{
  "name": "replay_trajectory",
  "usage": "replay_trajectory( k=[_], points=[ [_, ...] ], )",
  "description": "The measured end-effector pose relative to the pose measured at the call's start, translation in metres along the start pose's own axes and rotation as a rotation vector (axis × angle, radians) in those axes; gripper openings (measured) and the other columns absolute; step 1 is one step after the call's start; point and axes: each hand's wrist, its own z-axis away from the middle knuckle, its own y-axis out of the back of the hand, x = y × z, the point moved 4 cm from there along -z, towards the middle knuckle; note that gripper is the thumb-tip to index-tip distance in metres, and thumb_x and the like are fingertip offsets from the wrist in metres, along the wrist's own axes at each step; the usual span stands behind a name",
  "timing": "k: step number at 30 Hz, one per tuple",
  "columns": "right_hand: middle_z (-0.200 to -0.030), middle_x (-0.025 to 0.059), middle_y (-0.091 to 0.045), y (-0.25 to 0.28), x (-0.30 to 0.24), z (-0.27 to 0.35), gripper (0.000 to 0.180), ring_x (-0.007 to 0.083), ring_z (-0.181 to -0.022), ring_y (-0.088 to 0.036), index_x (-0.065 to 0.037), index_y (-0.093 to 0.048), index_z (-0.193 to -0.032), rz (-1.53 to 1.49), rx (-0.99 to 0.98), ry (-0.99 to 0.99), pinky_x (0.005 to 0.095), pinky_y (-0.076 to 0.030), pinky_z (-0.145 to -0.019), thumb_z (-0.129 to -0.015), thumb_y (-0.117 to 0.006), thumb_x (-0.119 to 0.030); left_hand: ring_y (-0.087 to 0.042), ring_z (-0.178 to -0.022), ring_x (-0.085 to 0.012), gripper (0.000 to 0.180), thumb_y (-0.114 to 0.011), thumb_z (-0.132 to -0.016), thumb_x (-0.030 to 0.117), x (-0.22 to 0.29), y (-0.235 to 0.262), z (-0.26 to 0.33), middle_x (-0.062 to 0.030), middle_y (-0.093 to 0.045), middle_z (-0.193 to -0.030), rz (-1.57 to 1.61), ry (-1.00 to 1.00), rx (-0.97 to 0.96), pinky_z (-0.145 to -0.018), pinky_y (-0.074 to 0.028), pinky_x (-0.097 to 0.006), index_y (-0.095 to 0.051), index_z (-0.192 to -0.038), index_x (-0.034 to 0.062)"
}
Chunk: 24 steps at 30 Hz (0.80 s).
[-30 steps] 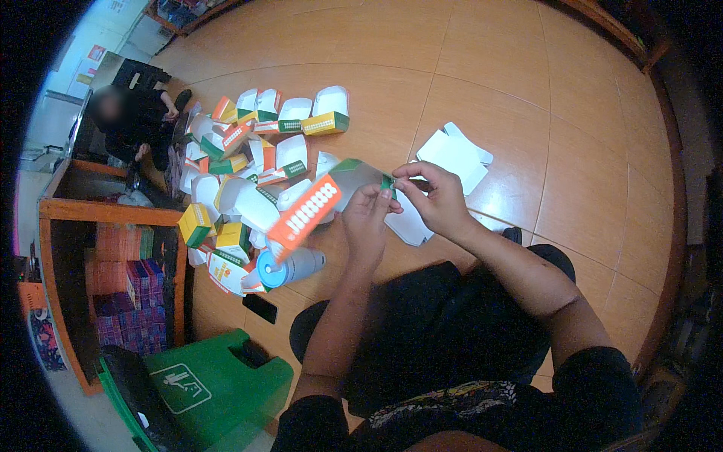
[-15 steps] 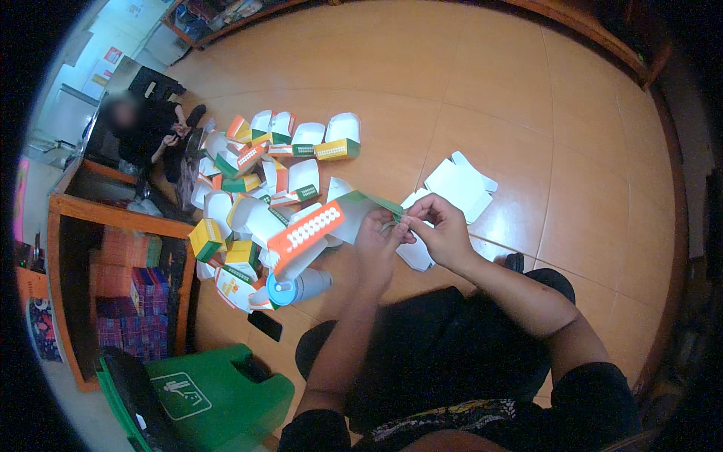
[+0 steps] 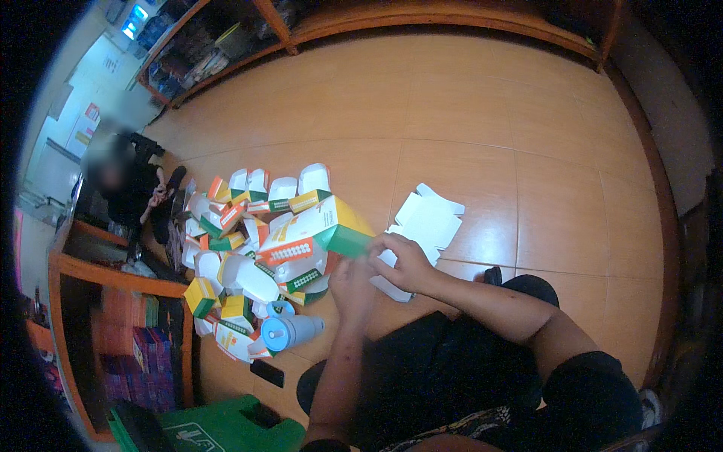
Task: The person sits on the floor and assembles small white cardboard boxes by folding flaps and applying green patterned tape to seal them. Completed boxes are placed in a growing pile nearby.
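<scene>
Since the frame half a sec ago, the box (image 3: 305,226) has been turning: its pale inside was facing up, and now a white printed face is showing on top, w/ the orange strip (image 3: 290,250) running along the near edge and the yellow side (image 3: 355,217) and green side (image 3: 343,241) pointing toward the hands. View's also tipping up a bit, so everything's sitting lower in it. R hand (image 3: 407,264) is pinching the end of the green side, afaict; L hand (image 3: 352,285) is blurring just under it, so can't tell whether it's gripping or loose. Fingers are staying at that green end, so I'd judge the same corner's getting attention, only w/ the box turned another way. Box is hanging out over the R side of the pile (image 3: 252,277); can't tell if they're touching. Pile's staying put, a jumble of white, green, orange + yellow boxes. Flat blanks (image 3: 422,226) are lying on the floor (image 3: 467,151) past the R hand, partly hidden by it. Blue-lidded tumbler (image 3: 301,331) is sitting at the pile's near end, phone (image 3: 267,374) close by, green bin (image 3: 233,414) lower L. Co-worker (image 3: 139,184) in dark clothes is sitting beyond the shelf (image 3: 124,274), hands close together.
</scene>
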Motion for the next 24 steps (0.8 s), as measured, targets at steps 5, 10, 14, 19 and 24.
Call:
replay_trajectory(
  k=[5, 10, 14, 19, 24],
  points=[
    [-0.078, 0.0076, -0.053, 0.000, -0.003, -0.006, 0.035, 0.0218, -0.074, -0.055, -0.005, -0.056, -0.108, 0.138, -0.104, -0.137, 0.0338, -0.046, -0.071, -0.080, -0.071, -0.021, -0.063, -0.082, -0.0202, 0.009, -0.058, -0.086, 0.004, -0.020, 0.018, -0.005, -0.0103, -0.064, -0.084, -0.456, -0.203, -0.058, -0.073, -0.049, -0.033, -0.063, -0.090, -0.0026],
    [-0.095, 0.0119, -0.054, 0.005, -0.001, -0.009, 0.032, 0.0224, -0.081, -0.058, -0.003, -0.055, -0.105, 0.139, -0.014, 0.067, 0.0341, -0.050, -0.074, -0.083, -0.070, -0.022, -0.063, -0.091, -0.0239, 0.018, -0.060, -0.082, 0.004, -0.006, 0.001, 0.007, -0.0120, -0.064, -0.097, -0.665, -0.444, -0.262, -0.081, -0.049, -0.034, -0.059, -0.098, -0.0040],
    [-0.095, 0.0111, -0.060, 0.009, -0.004, -0.016, 0.019, 0.0189, -0.086, -0.064, 0.000, -0.058, -0.100, 0.021, -0.055, -0.010, 0.0290, -0.055, -0.070, -0.088, -0.063, -0.014, -0.063, -0.094, -0.0256, 0.021, -0.056, -0.087, 0.005, -0.009, 0.010, 0.002, -0.0122, -0.062, -0.104, -0.444, -0.458, -0.265, -0.087, -0.049, -0.033, -0.055, -0.105, -0.0040],
    [-0.090, 0.0096, -0.062, 0.002, -0.006, -0.009, 0.015, 0.0175, -0.082, -0.064, -0.001, -0.064, -0.103, 0.012, 0.000, 0.007, 0.0275, -0.055, -0.068, -0.090, -0.060, -0.008, -0.062, -0.096, -0.0229, 0.020, -0.054, -0.096, 0.016, -0.006, 0.020, -0.008, -0.0123, -0.058, -0.102, 0.260, 0.022, -0.050, -0.089, -0.051, -0.034, -0.052, -0.107, -0.0010],
    [-0.092, 0.0111, -0.063, -0.002, -0.015, -0.003, 0.020, 0.0217, -0.081, -0.065, -0.004, -0.067, -0.104, 0.117, -0.024, 0.196, 0.0302, -0.053, -0.067, -0.084, -0.063, -0.005, -0.063, -0.096, -0.0229, 0.032, -0.057, -0.096, 0.022, -0.002, 0.028, -0.012, -0.0135, -0.060, -0.104, 0.390, 0.076, 0.010, -0.086, -0.054, -0.035, -0.048, -0.115, -0.0022]
  ],
)
